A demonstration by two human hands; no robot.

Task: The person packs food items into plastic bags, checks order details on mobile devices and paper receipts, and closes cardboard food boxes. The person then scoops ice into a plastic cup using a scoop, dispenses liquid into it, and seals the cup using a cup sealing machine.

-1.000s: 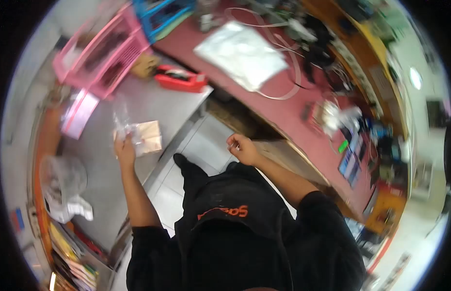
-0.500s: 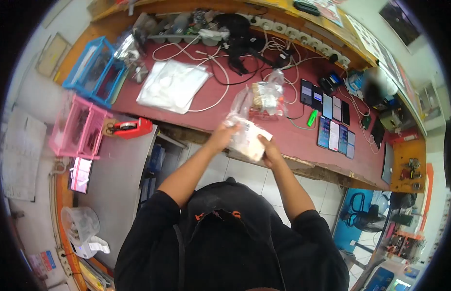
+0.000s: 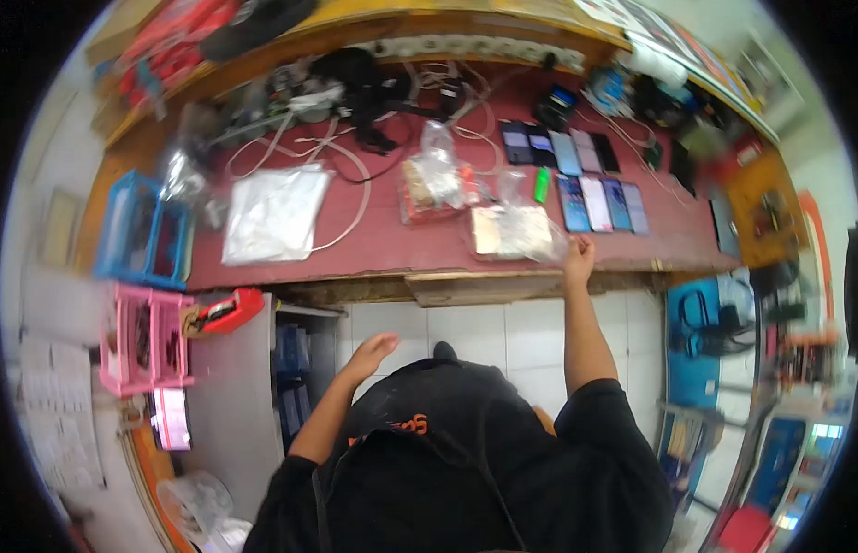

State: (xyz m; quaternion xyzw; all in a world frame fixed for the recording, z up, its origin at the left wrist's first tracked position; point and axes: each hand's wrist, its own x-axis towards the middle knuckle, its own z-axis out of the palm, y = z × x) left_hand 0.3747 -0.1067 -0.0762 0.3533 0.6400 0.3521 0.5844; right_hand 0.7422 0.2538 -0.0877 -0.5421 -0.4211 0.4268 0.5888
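Observation:
A cream-coloured packet in clear plastic (image 3: 509,231) lies on the red worktop near its front edge. My right hand (image 3: 579,257) is at the packet's right side, fingers closed on the end of its plastic wrap. My left hand (image 3: 372,356) hangs in front of the bench, away from everything; its fingers are pressed together and nothing shows in them. Just behind the packet to the left is another bagged bundle (image 3: 435,184) with red parts. A green object (image 3: 541,184) and several phones (image 3: 596,204) lie to the right.
White plastic sheets (image 3: 275,214) and loose cables lie on the worktop (image 3: 401,247). A blue rack (image 3: 143,229) and a pink rack (image 3: 145,339) stand at the left, beside a red tape dispenser (image 3: 228,313). Power sockets line the back.
The cream packet, held in both hands half a second ago, now rests on the worktop. My left hand has let go and moved down and left. The view has turned toward the bench.

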